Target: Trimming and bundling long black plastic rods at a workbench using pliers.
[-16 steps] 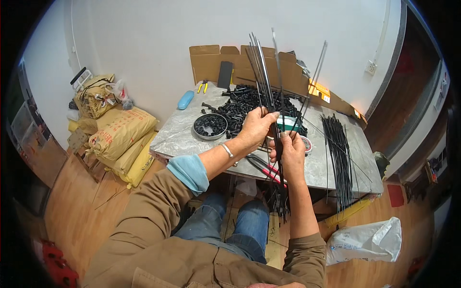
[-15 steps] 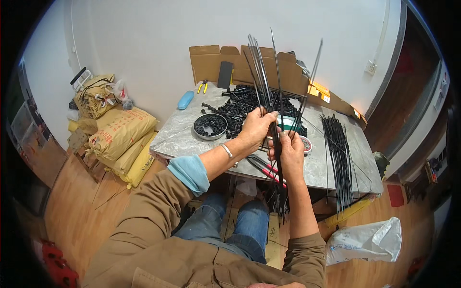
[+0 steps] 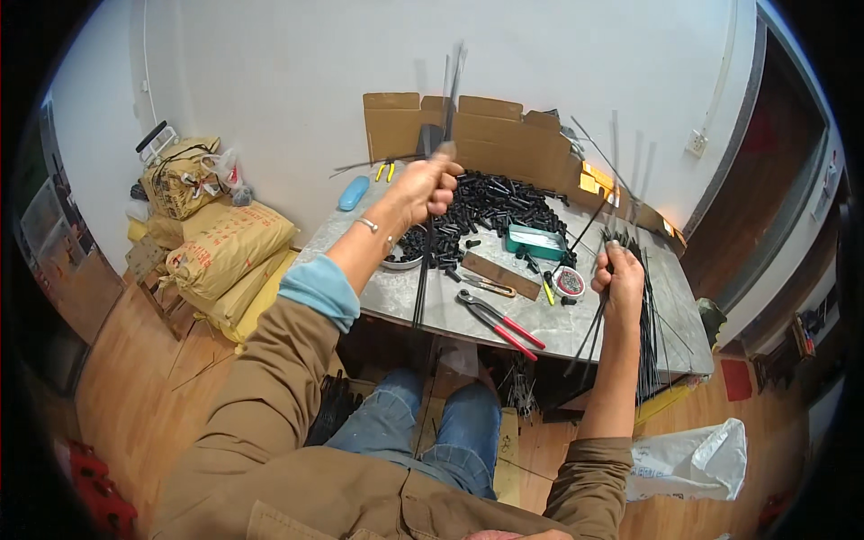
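Note:
My left hand (image 3: 427,189) is closed round a bundle of thin black rods (image 3: 423,279), raised over the left part of the table; their upper ends are blurred. To the right, my right hand (image 3: 621,277) grips a few more thin black rods (image 3: 591,337). It hovers beside a long pile of similar rods (image 3: 650,355) at the table's right side, partly hidden by my wrist. Between my hands lie pincers with red handles (image 3: 500,322), a brown flat bar (image 3: 490,273) and a heap of small black bolt-like pieces (image 3: 504,203).
A teal box (image 3: 537,240) and a round tub (image 3: 569,283) sit right of the heap. A blue case (image 3: 354,193) rests at the table's left. Cardboard (image 3: 504,133) stands along the back. Stacked sacks (image 3: 236,247) are on the left floor, a white bag (image 3: 688,461) on the right.
My hands have moved apart, splitting the rods between them. The left went up and left with its bundle; the right moved right toward the rod pile, uncovering the pincers and brown bar.

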Available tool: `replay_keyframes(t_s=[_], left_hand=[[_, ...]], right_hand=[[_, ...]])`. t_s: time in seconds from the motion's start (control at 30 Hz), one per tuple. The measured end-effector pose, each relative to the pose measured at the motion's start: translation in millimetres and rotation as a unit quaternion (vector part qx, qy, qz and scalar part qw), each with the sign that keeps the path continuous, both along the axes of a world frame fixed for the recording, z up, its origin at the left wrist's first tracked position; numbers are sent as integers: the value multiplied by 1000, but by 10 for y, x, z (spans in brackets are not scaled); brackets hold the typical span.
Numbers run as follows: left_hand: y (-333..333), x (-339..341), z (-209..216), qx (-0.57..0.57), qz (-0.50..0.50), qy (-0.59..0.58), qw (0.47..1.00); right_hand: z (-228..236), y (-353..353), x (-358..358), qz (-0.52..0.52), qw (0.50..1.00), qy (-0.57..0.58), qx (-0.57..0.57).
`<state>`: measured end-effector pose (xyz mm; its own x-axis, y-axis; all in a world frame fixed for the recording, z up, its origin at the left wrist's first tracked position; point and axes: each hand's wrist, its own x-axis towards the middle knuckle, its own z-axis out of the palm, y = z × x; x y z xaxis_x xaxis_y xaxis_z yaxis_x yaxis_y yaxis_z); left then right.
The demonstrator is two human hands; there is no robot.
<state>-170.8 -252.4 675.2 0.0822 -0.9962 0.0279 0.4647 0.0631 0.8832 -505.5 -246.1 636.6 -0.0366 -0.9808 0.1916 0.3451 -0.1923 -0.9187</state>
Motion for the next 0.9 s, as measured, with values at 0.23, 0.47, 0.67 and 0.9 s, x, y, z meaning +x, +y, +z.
replay_keyframes(t_s=[0.23, 0.47, 0.67, 0.9], left_hand=[[23, -162, -25, -6, -29, -54, 998], [71, -512, -221, -29, -52, 5, 998], [120, -853, -300, -26, -38, 80, 996], [219, -1011, -393, 3, 2, 109, 994]], right_hand=[[-90, -42, 92, 23, 998, 33, -48], [90, 116, 453, 50, 995, 83, -33], [88, 271, 874, 88, 982, 151, -72], [128, 528, 1008, 76, 975, 177, -108]])
